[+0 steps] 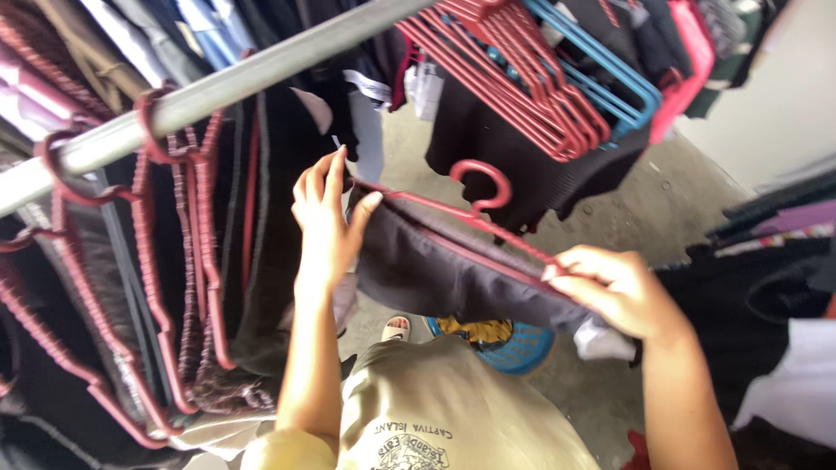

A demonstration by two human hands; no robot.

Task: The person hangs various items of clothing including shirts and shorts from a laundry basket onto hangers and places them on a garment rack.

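A red plastic hanger (481, 185) carries a dark grey garment (444, 268), held level in front of me. My left hand (324, 216) pinches the garment's left end against the hanger's tip. My right hand (615, 289) grips the hanger's right end together with the cloth. The hook stands up between my hands, below the grey metal rail (235, 83) and apart from it.
Dark clothes on red hangers (165, 287) crowd the rail at the left. A bundle of empty red and blue hangers (540, 78) hangs at the upper right. More dark clothes (766, 287) lie at the right. A blue basket (514, 344) stands on the concrete floor.
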